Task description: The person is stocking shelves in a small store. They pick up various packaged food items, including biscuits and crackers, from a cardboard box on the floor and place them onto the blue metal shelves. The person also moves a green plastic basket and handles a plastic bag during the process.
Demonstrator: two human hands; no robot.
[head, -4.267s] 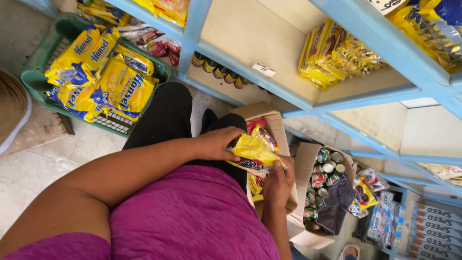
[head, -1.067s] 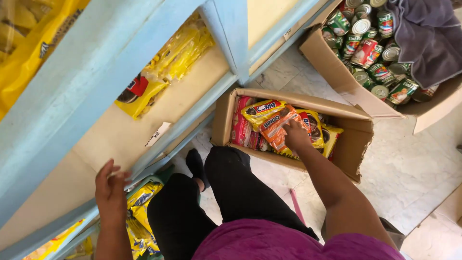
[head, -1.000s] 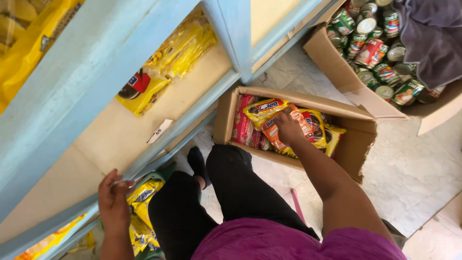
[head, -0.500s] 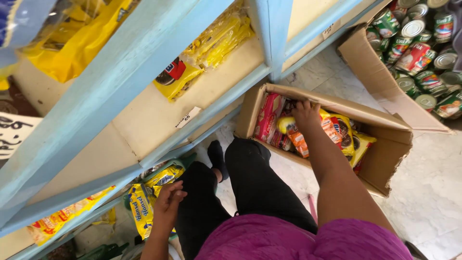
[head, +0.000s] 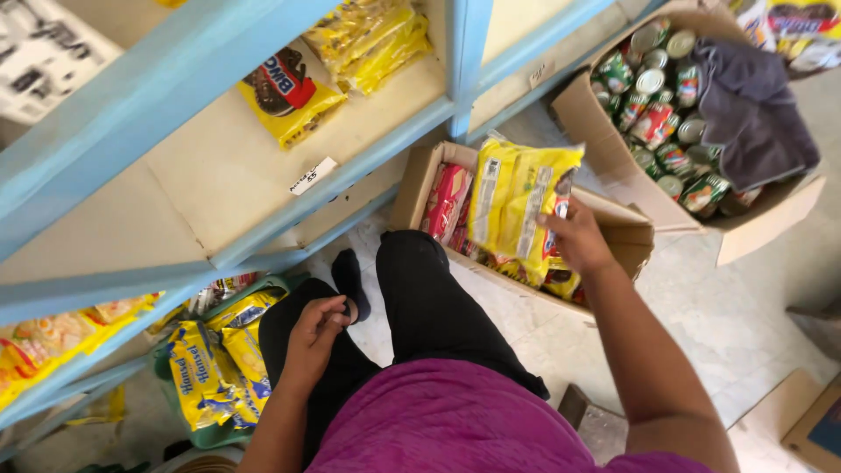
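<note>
My right hand grips a large yellow snack pack and holds it up above an open cardboard box on the floor. More red and yellow packs lie inside that box. My left hand rests on my knee over black trousers, fingers loosely curled and holding nothing. Just left of that hand a green crate holds yellow and blue packs.
A light blue shelf frame with cream boards carries yellow packs and a yellow biscuit bag. A second cardboard box at the upper right holds several cans under a grey cloth. The floor is pale tile.
My right hand has lifted a yellow pack out of the box it was reaching into. My left hand has come down from the shelf edge onto my knee.
</note>
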